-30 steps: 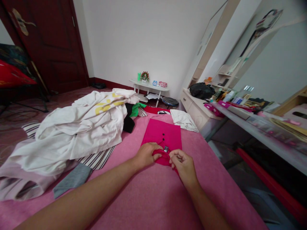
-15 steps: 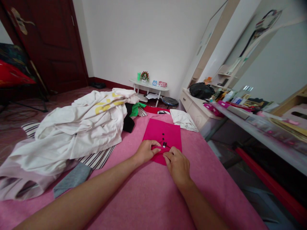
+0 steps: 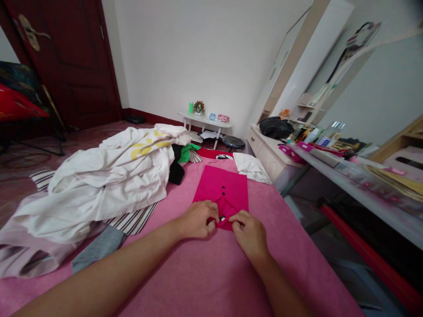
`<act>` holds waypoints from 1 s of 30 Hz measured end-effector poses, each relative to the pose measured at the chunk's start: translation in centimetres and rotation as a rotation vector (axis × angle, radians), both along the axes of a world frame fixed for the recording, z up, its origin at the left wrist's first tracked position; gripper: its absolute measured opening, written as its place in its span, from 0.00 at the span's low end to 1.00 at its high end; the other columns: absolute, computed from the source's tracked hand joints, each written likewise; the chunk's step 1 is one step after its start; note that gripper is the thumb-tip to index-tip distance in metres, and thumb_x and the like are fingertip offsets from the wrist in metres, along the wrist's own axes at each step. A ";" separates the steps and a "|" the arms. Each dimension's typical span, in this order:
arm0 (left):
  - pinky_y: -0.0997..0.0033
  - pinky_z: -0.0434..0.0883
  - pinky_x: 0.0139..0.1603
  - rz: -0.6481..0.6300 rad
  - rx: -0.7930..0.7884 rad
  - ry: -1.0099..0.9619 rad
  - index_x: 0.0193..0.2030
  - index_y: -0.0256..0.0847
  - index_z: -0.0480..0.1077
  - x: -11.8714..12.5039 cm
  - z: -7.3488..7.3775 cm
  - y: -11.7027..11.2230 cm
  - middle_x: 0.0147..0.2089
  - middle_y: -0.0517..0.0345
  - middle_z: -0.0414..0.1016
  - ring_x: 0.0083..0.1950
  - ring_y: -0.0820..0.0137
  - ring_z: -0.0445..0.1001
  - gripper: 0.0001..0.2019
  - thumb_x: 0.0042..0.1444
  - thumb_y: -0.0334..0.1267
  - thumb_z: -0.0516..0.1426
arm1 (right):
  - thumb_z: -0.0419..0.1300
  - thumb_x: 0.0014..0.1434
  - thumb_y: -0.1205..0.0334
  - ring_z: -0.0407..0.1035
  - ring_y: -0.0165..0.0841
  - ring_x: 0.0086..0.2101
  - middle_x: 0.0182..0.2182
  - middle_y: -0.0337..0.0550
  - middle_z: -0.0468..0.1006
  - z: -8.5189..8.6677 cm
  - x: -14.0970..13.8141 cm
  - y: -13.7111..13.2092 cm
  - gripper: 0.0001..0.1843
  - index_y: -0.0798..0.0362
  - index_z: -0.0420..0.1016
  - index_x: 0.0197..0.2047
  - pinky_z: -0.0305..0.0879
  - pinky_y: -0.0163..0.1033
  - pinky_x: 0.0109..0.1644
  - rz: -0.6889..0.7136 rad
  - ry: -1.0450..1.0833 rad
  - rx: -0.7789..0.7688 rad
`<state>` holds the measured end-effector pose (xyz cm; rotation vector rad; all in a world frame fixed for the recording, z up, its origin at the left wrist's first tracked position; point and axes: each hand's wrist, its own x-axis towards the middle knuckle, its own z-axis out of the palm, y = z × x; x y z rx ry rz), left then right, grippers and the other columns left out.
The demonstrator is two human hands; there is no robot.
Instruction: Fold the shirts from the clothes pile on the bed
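A folded magenta shirt with small black buttons lies flat on the pink bedspread in front of me. My left hand pinches the near edge of the shirt at its collar, fingers curled. My right hand grips the same near edge just to the right, fingers closed on the fabric. A small label shows between the two hands.
A heap of white clothes over striped cloth fills the left of the bed, with a grey piece nearer me. Black, green and red garments and a white one lie beyond the shirt. A cluttered dresser stands right; a low white table and dark door are behind.
Both hands have drawn back toward me along the shirt's near edge, and the collar part is now folded lower. The shirt looks slightly shifted left.
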<state>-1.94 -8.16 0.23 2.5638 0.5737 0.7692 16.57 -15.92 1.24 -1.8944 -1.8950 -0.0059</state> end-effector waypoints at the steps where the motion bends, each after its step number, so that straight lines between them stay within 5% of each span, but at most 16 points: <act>1: 0.72 0.65 0.38 0.007 0.031 0.035 0.28 0.40 0.73 0.0 0.2 -0.2 0.32 0.57 0.74 0.35 0.67 0.71 0.07 0.46 0.27 0.55 | 0.50 0.56 0.70 0.71 0.32 0.33 0.33 0.39 0.77 0.0 0.9 0.2 0.15 0.48 0.78 0.35 0.61 0.35 0.36 -0.046 0.094 0.069; 4: 0.72 0.63 0.36 0.065 0.030 0.084 0.24 0.39 0.70 0.1 0.6 -0.4 0.28 0.57 0.72 0.32 0.69 0.69 0.12 0.57 0.37 0.54 | 0.50 0.60 0.60 0.70 0.35 0.37 0.39 0.45 0.76 -0.3 3.4 0.8 0.15 0.52 0.76 0.43 0.63 0.37 0.41 -0.218 0.167 0.221; 7: 0.71 0.63 0.35 0.317 -0.032 0.061 0.25 0.40 0.71 -0.1 0.8 0.3 0.30 0.56 0.73 0.33 0.69 0.71 0.18 0.63 0.44 0.50 | 0.51 0.61 0.47 0.70 0.41 0.41 0.43 0.53 0.75 -1.0 4.7 1.4 0.25 0.57 0.74 0.49 0.64 0.42 0.44 -0.310 0.091 0.138; 11: 0.65 0.65 0.39 0.721 0.005 0.115 0.38 0.38 0.73 -1.7 0.9 1.9 0.39 0.46 0.75 0.41 0.58 0.73 0.21 0.54 0.56 0.56 | 0.50 0.60 0.41 0.70 0.43 0.42 0.40 0.54 0.74 -1.6 4.8 1.6 0.28 0.54 0.79 0.43 0.64 0.44 0.43 -0.312 -0.012 0.020; 15: 0.62 0.65 0.37 0.817 -0.107 0.294 0.30 0.38 0.72 -2.9 0.6 3.0 0.32 0.43 0.75 0.37 0.53 0.74 0.28 0.46 0.65 0.57 | 0.52 0.59 0.43 0.70 0.41 0.40 0.38 0.52 0.74 -1.9 4.6 2.0 0.24 0.55 0.78 0.39 0.65 0.43 0.43 -0.274 0.033 0.012; 19: 0.66 0.66 0.36 0.693 -0.242 0.223 0.26 0.39 0.69 -2.0 0.4 2.9 0.29 0.52 0.74 0.34 0.60 0.74 0.14 0.47 0.49 0.62 | 0.55 0.56 0.53 0.70 0.36 0.33 0.33 0.47 0.74 -2.8 4.7 2.7 0.14 0.54 0.74 0.32 0.66 0.40 0.39 -0.175 0.173 0.036; 22: 0.71 0.68 0.42 0.510 -0.205 0.051 0.33 0.39 0.70 -0.5 0.5 1.9 0.37 0.56 0.75 0.39 0.67 0.74 0.05 0.51 0.37 0.59 | 0.55 0.53 0.59 0.71 0.36 0.32 0.31 0.45 0.76 -3.1 4.3 2.8 0.09 0.53 0.73 0.32 0.67 0.40 0.39 -0.132 0.332 0.118; 26: 0.62 0.63 0.60 0.016 -0.072 -0.125 0.52 0.39 0.70 1.1 0.5 -0.7 0.58 0.46 0.68 0.59 0.58 0.66 0.19 0.55 0.42 0.59 | 0.53 0.58 0.52 0.74 0.38 0.38 0.37 0.48 0.79 -2.0 3.1 2.7 0.16 0.53 0.72 0.43 0.68 0.42 0.45 -0.084 0.539 0.127; 30: 0.52 0.54 0.67 -0.205 0.034 -0.061 0.59 0.40 0.68 2.1 0.1 -2.8 0.66 0.41 0.59 0.67 0.49 0.56 0.32 0.49 0.52 0.63 | 0.57 0.55 0.45 0.69 0.40 0.52 0.55 0.53 0.72 -0.9 2.3 3.9 0.35 0.53 0.61 0.62 0.66 0.45 0.53 -0.062 0.549 0.034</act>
